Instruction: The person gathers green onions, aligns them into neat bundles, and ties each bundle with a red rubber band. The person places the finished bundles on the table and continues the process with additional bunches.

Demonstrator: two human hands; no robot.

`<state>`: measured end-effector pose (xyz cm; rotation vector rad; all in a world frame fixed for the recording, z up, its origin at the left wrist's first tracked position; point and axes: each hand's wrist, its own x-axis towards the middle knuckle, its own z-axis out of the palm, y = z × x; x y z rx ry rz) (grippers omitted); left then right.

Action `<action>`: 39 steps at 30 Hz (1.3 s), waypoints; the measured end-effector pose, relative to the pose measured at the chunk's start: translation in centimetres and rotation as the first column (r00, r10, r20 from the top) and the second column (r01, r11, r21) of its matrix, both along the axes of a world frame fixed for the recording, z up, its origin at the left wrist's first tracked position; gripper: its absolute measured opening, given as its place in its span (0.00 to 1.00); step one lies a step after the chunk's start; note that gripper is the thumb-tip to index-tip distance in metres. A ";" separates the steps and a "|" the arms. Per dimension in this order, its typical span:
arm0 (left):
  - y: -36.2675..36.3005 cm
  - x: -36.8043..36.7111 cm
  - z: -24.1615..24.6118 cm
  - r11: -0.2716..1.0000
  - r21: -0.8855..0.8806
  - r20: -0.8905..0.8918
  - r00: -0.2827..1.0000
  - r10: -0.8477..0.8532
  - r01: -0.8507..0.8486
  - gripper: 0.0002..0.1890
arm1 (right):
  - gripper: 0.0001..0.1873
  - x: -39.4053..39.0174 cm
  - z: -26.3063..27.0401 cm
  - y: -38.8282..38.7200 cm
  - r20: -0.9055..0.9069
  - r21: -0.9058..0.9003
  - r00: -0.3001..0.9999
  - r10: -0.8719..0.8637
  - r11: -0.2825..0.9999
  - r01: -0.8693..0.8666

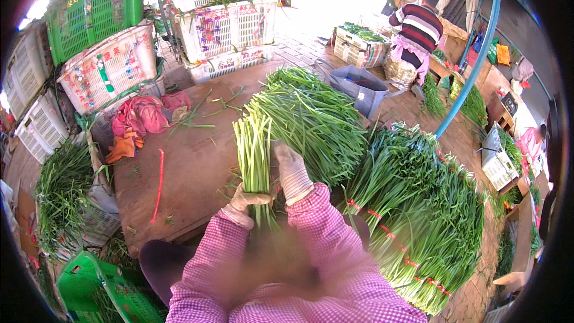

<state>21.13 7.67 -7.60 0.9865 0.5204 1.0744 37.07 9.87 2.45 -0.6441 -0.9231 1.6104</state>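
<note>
My left hand (251, 198), in a light work glove, is closed around the lower part of a bunch of leafy green stalks (254, 157), possibly garlic chives. The bunch stands upright, its pale ends up. Beside its upper right side is my gloved right hand (289, 166), fingers raised; whether it touches the stalks is unclear. Behind and to the right, a large heap of loose green stalks (309, 125) lies on the wooden board (193, 161). A red tie strip (158, 186) lies lengthwise on the board at the left.
Tied green bundles (417, 215) with red ties are piled at the right. Orange gloves (125, 145) and a pink cloth (142, 114) lie at the board's left edge. White crates (233, 31) stand behind, a green crate (89, 278) at lower left. A person (417, 31) sits near a grey bag (358, 87).
</note>
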 end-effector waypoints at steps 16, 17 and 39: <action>-5.0 1.9 1.9 0.810 -0.182 0.416 0.790 -0.450 0.557 0.48 | 0.17 3.2 -0.6 4.2 0.026 -0.106 0.974 -0.225 0.968 0.227; -5.3 2.1 1.8 0.806 -0.170 0.464 0.768 -0.442 0.567 0.49 | 0.17 3.1 -0.7 4.2 -0.005 -0.123 0.971 -0.241 0.963 0.239; -3.2 0.9 1.3 0.950 -0.298 0.263 0.948 0.178 -0.096 0.38 | 0.19 2.0 -2.2 4.1 0.665 0.161 0.735 -0.135 0.986 0.036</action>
